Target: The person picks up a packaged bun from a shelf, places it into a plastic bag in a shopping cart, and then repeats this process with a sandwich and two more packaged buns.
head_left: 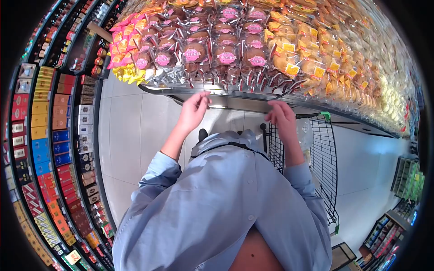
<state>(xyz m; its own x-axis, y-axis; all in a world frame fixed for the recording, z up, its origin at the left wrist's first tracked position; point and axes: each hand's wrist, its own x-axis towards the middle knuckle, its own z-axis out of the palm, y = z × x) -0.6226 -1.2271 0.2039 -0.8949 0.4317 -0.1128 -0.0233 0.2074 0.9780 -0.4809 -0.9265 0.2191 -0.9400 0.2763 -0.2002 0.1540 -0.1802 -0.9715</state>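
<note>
My left hand (195, 108) is raised in front of the display edge, its fingers loosely bent and apart, with nothing visible in them. On the other side, my right hand (281, 114) hovers by the same edge above the shopping cart, its fingers half curled and holding nothing I can see. Just beyond both hands, brown round cakes in clear wrappers with pink labels (226, 58) lie in rows. Golden pastries with yellow labels (285, 63) are piled to their right. Neither hand touches a package.
A black wire shopping cart (323, 158) with green corners stands at my right. The metal display ledge (212, 95) runs across in front. Pink bags (124, 41) sit at its left end. Tall shelves of boxes (40, 115) line the left side, over a tiled floor (124, 135).
</note>
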